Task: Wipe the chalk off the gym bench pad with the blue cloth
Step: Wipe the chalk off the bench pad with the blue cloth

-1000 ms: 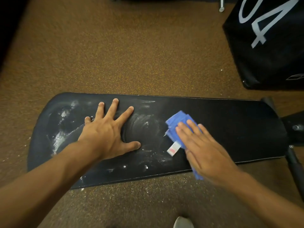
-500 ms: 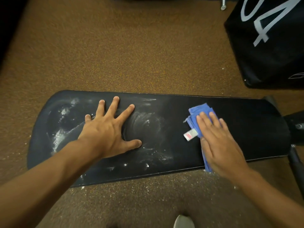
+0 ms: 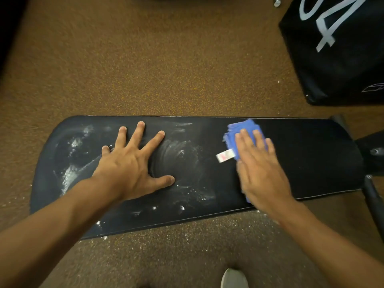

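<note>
The black gym bench pad (image 3: 311,159) lies across the view. White chalk smears (image 3: 182,154) cover its left and middle parts, with a thick patch (image 3: 69,175) near the left end; the right part looks dark. My left hand (image 3: 133,165) lies flat on the pad with fingers spread, holding nothing. My right hand (image 3: 259,169) presses flat on the folded blue cloth (image 3: 239,132), whose white tag (image 3: 225,155) sticks out to the left. The cloth sits right of the middle of the pad, near its far edge.
Brown speckled floor (image 3: 166,69) surrounds the bench, with chalk dust along the pad's near edge. A black box with white numerals (image 3: 340,48) stands at the top right. The bench frame (image 3: 374,154) juts out at the right. A shoe tip (image 3: 233,278) shows at the bottom.
My right hand has slid the blue cloth to the right and toward the pad's far edge. My left hand has stayed in place.
</note>
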